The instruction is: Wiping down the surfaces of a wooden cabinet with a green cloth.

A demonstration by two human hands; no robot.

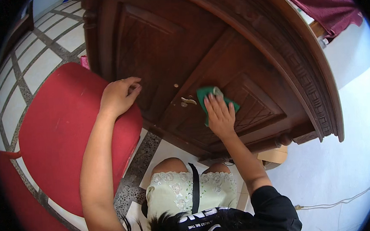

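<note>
Under my right hand [220, 115] a green cloth [204, 93] lies pressed flat against the right door of a dark wooden cabinet [200, 51]. Part of the cloth shows around my fingers, and a small pale patch is visible at its upper edge. Just left of the cloth is a curved brass handle [189, 100] with a keyhole plate beside it. My left hand [120, 94] holds nothing; its fingers are loosely bent, over the edge of a red cushioned chair [78, 131] and close to the left door.
A maroon cloth [327, 5] hangs over the cabinet's top at the upper right. A cardboard box [274, 156] sits by the cabinet's base, near a white wall [328, 170] with a cable [336, 204]. Tiled floor [41, 57] extends beyond the chair.
</note>
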